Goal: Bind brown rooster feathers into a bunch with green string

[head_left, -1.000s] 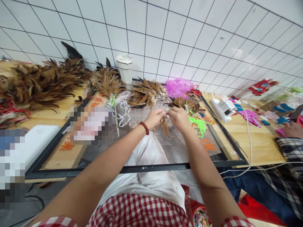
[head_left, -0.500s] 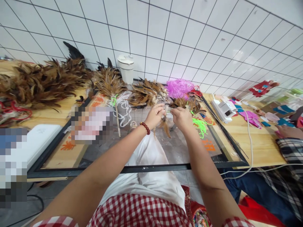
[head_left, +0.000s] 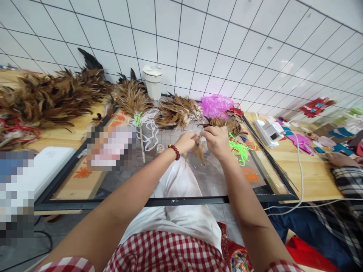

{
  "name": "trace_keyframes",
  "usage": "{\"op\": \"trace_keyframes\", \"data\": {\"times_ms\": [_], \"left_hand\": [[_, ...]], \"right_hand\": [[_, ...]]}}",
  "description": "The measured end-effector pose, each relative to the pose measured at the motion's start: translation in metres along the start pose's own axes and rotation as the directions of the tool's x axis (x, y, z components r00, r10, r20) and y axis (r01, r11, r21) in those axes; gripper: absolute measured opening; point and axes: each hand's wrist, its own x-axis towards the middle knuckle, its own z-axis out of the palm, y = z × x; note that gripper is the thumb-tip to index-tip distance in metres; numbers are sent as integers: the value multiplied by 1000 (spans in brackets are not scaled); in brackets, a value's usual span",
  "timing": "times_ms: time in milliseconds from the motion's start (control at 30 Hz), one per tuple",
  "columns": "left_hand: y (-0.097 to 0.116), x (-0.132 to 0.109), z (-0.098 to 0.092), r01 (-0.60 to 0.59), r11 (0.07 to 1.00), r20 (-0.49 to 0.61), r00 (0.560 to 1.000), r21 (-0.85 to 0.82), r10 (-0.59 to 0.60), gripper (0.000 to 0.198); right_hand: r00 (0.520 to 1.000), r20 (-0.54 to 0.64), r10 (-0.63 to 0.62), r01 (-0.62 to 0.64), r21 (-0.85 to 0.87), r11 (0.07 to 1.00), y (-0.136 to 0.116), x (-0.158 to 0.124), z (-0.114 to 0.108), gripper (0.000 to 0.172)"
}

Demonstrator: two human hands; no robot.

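Note:
Over the glass-topped frame my two hands meet, fingertips almost touching. My left hand, with a beaded bracelet at the wrist, is closed in a pinch around brown feathers. They hang down between the hands. My right hand has its fingers pinched together at the upper end of these feathers; the exact contact is hidden. Just behind lie a bunch of brown feathers and a smaller feather pile. Bright green string lies right of my right hand.
A feather duster with a stick handle, white string, a white cup and pink plastic stand or lie along the wall. A white power strip is to the right. A co-worker's hand rests at the far right.
My right hand's fingers have shifted slightly up and left, over the feathers. My left hand has dropped a little, still pinching. The view has tilted slightly.

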Motion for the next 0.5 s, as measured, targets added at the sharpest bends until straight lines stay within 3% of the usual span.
{"op": "trace_keyframes", "data": {"times_ms": [67,133,267,333,400,467,500], "left_hand": [[5,-5,1,5,999,210,978,42,-14,22],[11,-9,2,33,999,344,938,11,-35,21],[18,-14,-1,156,984,531,843,-85,-88,26],[20,-16,-3,223,963,581,808,-151,-96,29],[20,-17,-4,280,931,600,795,-235,-88,33],[20,-16,-4,300,900,567,820,-317,-74,35],[18,-14,-3,289,892,516,853,-348,-75,34]], "right_hand": [[1000,1,-4,4,126,992,2,1,-1,30],[1000,6,24,-25,320,947,6,1,-2,29],[993,94,77,-120,667,735,14,-2,-6,20],[986,132,102,-166,732,661,15,-3,-5,16],[984,125,126,-178,737,652,15,-3,0,16],[986,103,129,-165,667,727,15,-3,5,19],[988,96,120,-154,602,783,14,-3,8,20]]}}
